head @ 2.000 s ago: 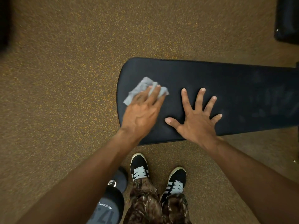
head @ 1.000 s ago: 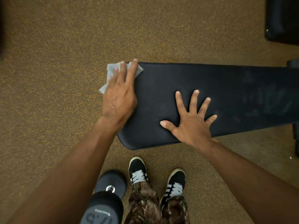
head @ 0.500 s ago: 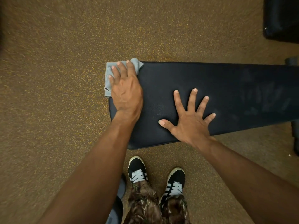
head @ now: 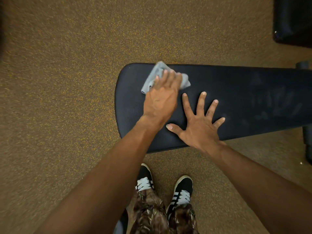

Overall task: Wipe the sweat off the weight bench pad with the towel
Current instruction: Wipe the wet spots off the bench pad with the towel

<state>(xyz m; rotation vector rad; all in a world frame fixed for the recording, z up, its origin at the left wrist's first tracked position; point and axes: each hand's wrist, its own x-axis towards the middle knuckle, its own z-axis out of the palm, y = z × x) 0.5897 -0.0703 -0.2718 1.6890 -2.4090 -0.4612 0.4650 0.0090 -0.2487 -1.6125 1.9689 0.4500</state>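
Note:
A long black weight bench pad runs from the middle of the view to the right edge. My left hand presses a small grey towel flat onto the pad near its rounded left end, close to the far edge. Most of the towel is under my fingers. My right hand lies flat on the pad beside it, fingers spread, holding nothing. Faint smudges show on the pad's right part.
Brown speckled flooring surrounds the bench. My two black-and-white shoes stand just in front of the pad. A dark padded object sits at the top right. Dark bench frame parts show at the right edge.
My left hand has slid the towel rightward from the pad's left end corner to a spot well on the pad. My right hand has stayed planted. The dumbbell has dropped out of sight.

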